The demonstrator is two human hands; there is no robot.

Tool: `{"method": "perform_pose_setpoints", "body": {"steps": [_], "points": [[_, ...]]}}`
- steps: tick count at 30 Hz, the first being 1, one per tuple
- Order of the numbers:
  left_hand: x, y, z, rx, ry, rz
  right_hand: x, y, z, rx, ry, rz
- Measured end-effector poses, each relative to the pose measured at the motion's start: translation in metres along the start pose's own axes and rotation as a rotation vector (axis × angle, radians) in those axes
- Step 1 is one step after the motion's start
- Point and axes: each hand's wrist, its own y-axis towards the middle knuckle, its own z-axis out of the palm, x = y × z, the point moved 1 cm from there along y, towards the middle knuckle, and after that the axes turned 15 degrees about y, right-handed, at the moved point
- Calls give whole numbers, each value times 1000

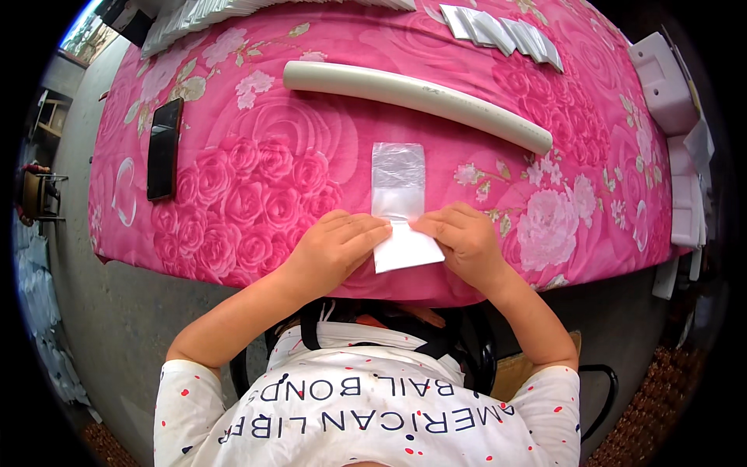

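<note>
A clear plastic sleeve [398,167] lies flat on the table in front of me, its far part see-through and wrinkled. At its near end is a flat white folded sheet [409,253], slightly askew to the sleeve. My left hand [338,243] pinches the left edge where sleeve and sheet meet. On the opposite edge, my right hand [464,240] pinches at about the same height. The fingers of both hands are bent and closed. How far the sheet reaches into the sleeve is hard to make out.
A long pale tube [420,101] lies slantwise beyond the sleeve. To the left rests a dark phone [164,148]. Rows of white packets [210,17] and a fanned smaller group [502,33] line the far side. White foam boxes [661,82] stand at the right edge of the pink flowered tablecloth [288,124].
</note>
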Motion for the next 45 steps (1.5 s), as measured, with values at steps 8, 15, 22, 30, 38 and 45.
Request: {"method": "perform_pose_setpoints", "body": {"steps": [8,15,22,30,38,45], "points": [[1,31,-2,95,-273,-664,-13,46,-12,136,314,895],[6,42,-11,35,35,-459,-20,54,-12,154,364,1029],[-16,51,20,136,297,-173,-33,49,-9,117,457,1045],[-12,54,33,242,312,-269,-14,58,-12,162,248,1037],[-8,46,37,167,213,-231,11,50,-30,315,-285,807],[5,10,-6,-116,24,-261,19,66,12,114,-511,94]]}}
